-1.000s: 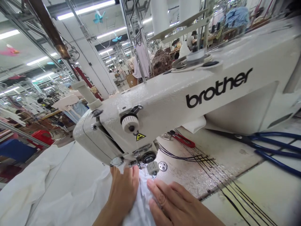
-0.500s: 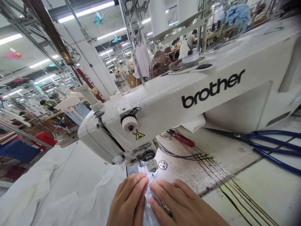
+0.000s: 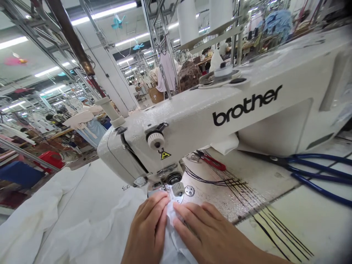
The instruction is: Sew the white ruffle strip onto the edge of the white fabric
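Note:
White fabric (image 3: 176,238) runs between my two hands up to the needle area of a white Brother sewing machine (image 3: 189,128). My left hand (image 3: 150,227) is closed on the cloth, fingers pressed together, its fingertips just in front of the presser foot (image 3: 165,186). From the other side, my right hand (image 3: 205,229) grips the fabric with bent fingers side by side; its thumb is hidden. A lit metal needle plate (image 3: 179,198) shows just beyond the fingertips.
More white cloth (image 3: 79,238) spreads over the table at left. Right of the needle lie red-handled snips (image 3: 213,161), dark marked lines (image 3: 264,209) and large blue-handled scissors (image 3: 316,165). A thread stand with white cones (image 3: 188,22) rises behind the machine.
The fabric between my hands has shifted slightly, with more of it showing below my right fingers. Both hands stay close to the needle, and the view has moved a little.

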The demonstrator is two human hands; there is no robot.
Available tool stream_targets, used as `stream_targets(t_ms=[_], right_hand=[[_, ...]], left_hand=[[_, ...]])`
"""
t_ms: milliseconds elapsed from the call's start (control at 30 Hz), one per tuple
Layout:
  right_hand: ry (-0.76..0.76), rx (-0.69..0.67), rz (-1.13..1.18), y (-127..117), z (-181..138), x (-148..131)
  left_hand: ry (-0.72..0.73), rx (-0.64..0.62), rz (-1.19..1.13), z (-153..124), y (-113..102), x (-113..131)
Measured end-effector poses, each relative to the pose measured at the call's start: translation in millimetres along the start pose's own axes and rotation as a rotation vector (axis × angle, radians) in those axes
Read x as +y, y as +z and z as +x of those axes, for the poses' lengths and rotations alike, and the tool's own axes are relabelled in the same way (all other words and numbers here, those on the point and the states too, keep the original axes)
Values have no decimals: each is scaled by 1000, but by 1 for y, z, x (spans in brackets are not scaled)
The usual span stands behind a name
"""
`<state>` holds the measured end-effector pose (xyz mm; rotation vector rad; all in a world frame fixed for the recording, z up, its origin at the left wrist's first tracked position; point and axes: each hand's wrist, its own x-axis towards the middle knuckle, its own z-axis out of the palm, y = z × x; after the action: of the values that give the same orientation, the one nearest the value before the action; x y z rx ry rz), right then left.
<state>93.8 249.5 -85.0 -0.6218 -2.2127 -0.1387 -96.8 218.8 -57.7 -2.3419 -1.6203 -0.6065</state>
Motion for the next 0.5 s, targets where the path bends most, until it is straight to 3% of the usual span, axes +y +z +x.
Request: stream_targets(t_ms=[333,500], right_hand=[[-32,-365,140,-20,-3,2],[85,-557,355,-39,8,2]], left_hand=[[-153,-64,-64,4,-2,-1],[-150,-75,-43,11,-6,-7]])
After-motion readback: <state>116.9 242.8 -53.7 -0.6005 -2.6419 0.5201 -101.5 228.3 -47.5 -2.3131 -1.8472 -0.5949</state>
